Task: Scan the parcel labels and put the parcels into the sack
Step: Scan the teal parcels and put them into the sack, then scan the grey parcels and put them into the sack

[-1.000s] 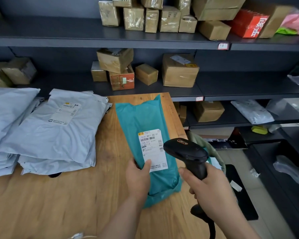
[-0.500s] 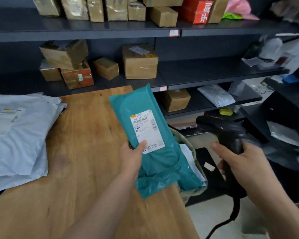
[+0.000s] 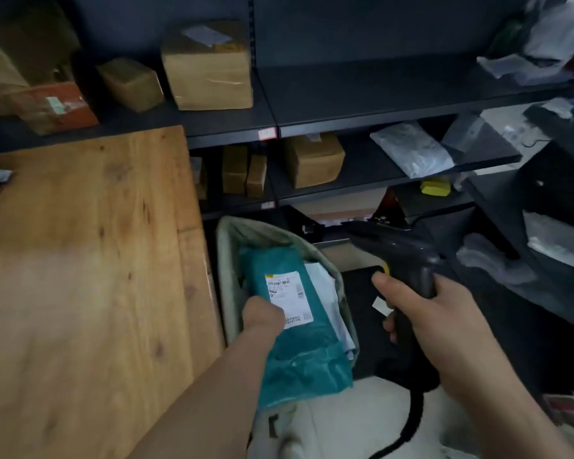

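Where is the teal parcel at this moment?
In the head view, lower centre: the left hand holds the teal parcel at the mouth of the sack, right of the table, left of the scanner.

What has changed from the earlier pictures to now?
The left hand carried the parcel off the table, rightward and down into the mouth of the sack. The right hand swung the scanner away to the right. Both hands keep their grips.

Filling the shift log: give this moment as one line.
left hand holds teal parcel | parcel at sack mouth | right hand grips scanner
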The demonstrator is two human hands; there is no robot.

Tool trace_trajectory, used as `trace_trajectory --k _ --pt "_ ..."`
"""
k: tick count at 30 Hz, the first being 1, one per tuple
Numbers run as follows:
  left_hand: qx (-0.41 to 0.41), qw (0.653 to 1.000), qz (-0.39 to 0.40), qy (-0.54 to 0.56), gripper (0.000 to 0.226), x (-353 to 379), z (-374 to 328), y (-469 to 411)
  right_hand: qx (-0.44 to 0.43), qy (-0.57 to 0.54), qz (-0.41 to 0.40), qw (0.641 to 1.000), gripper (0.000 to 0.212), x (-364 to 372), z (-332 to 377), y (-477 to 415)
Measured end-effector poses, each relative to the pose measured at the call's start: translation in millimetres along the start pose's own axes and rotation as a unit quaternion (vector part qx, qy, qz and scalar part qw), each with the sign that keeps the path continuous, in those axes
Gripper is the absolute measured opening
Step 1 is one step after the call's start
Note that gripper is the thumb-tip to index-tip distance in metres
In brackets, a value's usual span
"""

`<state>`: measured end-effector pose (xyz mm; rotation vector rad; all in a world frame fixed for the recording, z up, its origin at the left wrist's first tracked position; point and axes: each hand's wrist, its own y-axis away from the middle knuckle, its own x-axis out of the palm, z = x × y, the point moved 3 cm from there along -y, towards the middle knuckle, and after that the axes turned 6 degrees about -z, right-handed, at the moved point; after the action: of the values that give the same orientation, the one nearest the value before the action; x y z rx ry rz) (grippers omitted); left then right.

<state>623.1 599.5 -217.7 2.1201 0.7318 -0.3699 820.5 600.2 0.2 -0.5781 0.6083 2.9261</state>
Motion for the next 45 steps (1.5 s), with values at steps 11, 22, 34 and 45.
trace_trajectory --k 11,22,34,45 --pt "-0.043 0.994 -0.094 0.025 0.028 55 39 -62 0.030 -0.007 0.053 0.998 0.031 12 -53 -69" --pt "-0.105 0.982 -0.108 0.110 0.025 85 78 -103 0.067 -0.010 0.083 0.994 0.028 36 -92 -98" --pt "0.015 0.990 -0.135 0.034 0.032 57 29 -53 0.026 0.005 0.071 0.997 0.027 24 -53 -68" --pt "0.369 0.894 -0.148 -0.206 0.044 -116 -55 62 -0.073 0.005 0.090 0.993 0.025 47 39 37"
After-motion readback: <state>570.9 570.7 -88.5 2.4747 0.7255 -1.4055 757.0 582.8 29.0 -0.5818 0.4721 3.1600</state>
